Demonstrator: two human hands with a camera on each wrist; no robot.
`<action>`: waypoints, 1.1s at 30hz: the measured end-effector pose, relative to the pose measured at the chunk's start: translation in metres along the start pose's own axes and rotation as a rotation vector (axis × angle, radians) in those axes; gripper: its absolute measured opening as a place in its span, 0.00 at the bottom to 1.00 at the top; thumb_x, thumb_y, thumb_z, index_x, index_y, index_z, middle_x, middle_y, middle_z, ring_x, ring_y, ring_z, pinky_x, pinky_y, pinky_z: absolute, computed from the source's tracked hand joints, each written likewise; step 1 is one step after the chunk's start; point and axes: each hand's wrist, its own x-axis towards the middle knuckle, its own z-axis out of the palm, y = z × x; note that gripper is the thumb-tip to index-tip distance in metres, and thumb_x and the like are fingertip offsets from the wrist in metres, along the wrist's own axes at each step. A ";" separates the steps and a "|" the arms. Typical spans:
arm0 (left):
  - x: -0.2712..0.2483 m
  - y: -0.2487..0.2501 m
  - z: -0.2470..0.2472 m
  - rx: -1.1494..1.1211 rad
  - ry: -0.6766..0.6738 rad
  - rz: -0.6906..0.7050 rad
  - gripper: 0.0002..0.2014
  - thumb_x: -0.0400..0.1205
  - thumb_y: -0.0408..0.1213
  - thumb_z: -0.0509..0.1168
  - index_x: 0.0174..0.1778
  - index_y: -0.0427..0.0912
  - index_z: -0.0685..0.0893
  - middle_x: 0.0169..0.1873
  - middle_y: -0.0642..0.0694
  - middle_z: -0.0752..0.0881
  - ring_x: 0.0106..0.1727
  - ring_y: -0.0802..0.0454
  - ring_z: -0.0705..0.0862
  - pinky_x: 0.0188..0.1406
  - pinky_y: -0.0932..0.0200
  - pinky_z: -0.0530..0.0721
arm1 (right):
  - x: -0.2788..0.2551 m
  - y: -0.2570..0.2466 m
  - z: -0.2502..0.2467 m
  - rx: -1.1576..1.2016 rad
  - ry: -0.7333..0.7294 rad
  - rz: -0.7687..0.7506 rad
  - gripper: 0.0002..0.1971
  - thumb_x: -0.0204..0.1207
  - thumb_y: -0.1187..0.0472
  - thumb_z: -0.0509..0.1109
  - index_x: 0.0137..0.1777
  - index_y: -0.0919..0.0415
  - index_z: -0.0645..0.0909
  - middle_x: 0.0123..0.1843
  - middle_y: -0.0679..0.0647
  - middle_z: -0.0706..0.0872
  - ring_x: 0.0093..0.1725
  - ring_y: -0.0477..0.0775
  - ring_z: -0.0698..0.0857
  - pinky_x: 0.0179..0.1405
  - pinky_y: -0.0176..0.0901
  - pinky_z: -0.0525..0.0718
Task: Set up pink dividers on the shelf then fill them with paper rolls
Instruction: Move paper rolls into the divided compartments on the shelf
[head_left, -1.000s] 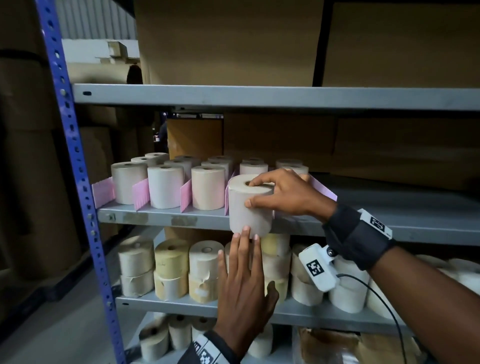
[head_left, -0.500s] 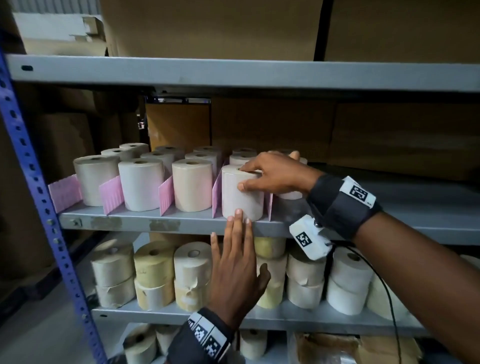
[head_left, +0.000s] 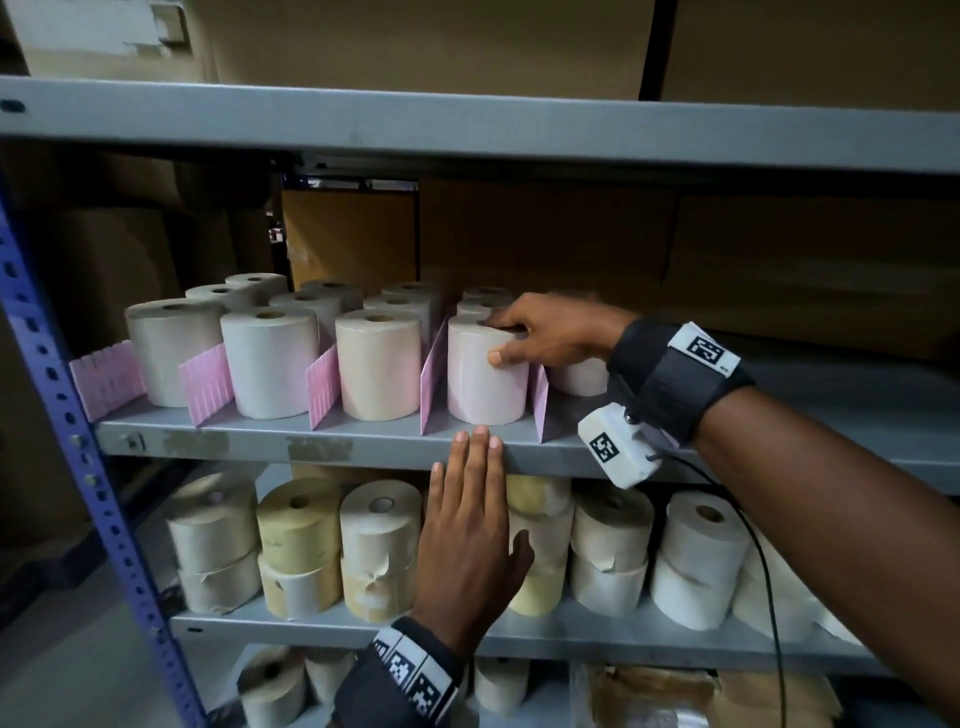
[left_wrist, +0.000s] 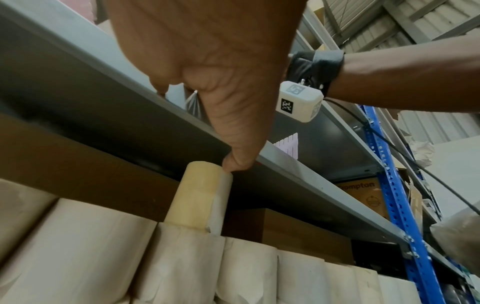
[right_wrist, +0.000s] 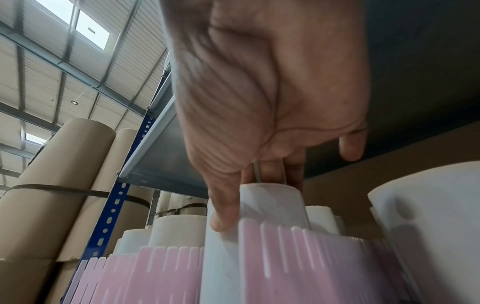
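We log grey metal shelf (head_left: 363, 447): upright pale paper rolls (head_left: 378, 366) in rows, ribbed pink plastic dividers (head_left: 323, 385) standing between rows. Lower grey shelf (head_left: 571, 642): cream rolls (head_left: 298, 551) stacked two high.

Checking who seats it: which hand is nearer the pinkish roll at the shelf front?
Right. The right hand grips the pinkish roll at its top; the left hand lies flat against the shelf edge below.

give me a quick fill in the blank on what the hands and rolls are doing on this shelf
1. The right hand grips a paper roll from the ____.
2. That roll stands between two ____ dividers.
3. The left hand lies flat with its fingertips at the shelf's front ____.

Missing words: top; pink; edge
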 end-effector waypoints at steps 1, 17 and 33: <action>-0.001 0.000 -0.002 0.011 -0.013 0.002 0.51 0.71 0.49 0.75 0.87 0.31 0.63 0.87 0.34 0.62 0.89 0.35 0.58 0.82 0.34 0.70 | -0.002 -0.001 -0.001 -0.002 -0.013 -0.004 0.23 0.83 0.49 0.68 0.76 0.52 0.76 0.72 0.51 0.83 0.65 0.53 0.80 0.68 0.55 0.77; 0.000 -0.007 -0.010 0.044 -0.164 0.028 0.54 0.79 0.55 0.66 0.90 0.39 0.39 0.89 0.41 0.37 0.89 0.42 0.32 0.90 0.43 0.46 | -0.021 0.004 0.028 -0.055 0.238 0.046 0.23 0.87 0.45 0.57 0.81 0.41 0.68 0.83 0.47 0.72 0.84 0.62 0.63 0.76 0.80 0.51; -0.032 -0.006 -0.063 -0.048 -0.334 0.072 0.44 0.84 0.60 0.62 0.91 0.44 0.50 0.91 0.47 0.41 0.91 0.47 0.43 0.87 0.40 0.61 | -0.183 -0.007 0.063 -0.030 0.403 -0.005 0.26 0.82 0.41 0.65 0.79 0.45 0.73 0.79 0.44 0.76 0.78 0.48 0.72 0.73 0.52 0.69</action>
